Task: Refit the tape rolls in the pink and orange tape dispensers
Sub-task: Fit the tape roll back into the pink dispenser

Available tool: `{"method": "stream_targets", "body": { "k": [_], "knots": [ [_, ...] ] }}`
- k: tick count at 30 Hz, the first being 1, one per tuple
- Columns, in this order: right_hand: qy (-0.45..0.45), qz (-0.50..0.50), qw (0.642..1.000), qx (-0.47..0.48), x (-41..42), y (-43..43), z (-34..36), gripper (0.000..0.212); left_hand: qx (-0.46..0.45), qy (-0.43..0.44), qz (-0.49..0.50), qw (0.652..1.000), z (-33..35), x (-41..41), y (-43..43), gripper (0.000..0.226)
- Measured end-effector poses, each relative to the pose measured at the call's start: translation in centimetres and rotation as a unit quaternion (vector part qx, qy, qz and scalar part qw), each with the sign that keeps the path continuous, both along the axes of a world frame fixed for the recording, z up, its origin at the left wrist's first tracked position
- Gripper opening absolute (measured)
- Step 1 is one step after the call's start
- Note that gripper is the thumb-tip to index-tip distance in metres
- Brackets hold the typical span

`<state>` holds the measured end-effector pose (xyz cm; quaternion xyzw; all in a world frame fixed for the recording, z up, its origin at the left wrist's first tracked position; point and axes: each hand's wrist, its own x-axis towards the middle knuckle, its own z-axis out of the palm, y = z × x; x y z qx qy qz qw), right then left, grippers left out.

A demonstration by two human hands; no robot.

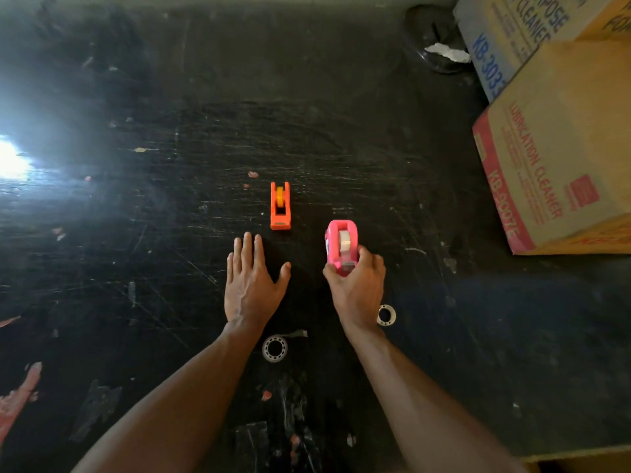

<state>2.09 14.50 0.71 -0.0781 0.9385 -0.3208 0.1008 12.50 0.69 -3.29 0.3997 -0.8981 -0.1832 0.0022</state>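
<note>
The orange tape dispenser (280, 205) stands on the black table (170, 233) with a yellow roll seated in it. Just below and left of it, my left hand (251, 281) lies flat, fingers spread, holding nothing. My right hand (356, 285) grips the near end of the pink tape dispenser (341, 245), which carries a whitish roll in its slot. Two clear tape rolls lie loose on the table: one (274, 348) between my forearms with a short tail of tape pulled out, the other (386, 315) partly hidden beside my right wrist.
Cardboard boxes (560, 148) stacked at the right edge reach to about mid-table. A dark round object with a crumpled white scrap (440, 46) sits at the back right. Strong glare covers the table's left side. Small pink and white scraps dot the scratched surface.
</note>
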Motion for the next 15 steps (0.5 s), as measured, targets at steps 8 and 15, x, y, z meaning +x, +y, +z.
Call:
{"method": "stream_targets", "body": {
  "k": [8, 15],
  "knots": [
    [0.030, -0.003, 1.000, -0.002, -6.2, -6.2, -0.5, 0.072, 0.007, -0.001, 0.007, 1.000, -0.2, -0.1, -0.2, 0.089],
    [0.034, 0.002, 0.999, 0.000, -8.1, -8.1, -1.6, 0.075, 0.013, -0.003, 0.011, 1.000, -0.4, -0.2, -0.4, 0.088]
  ]
}}
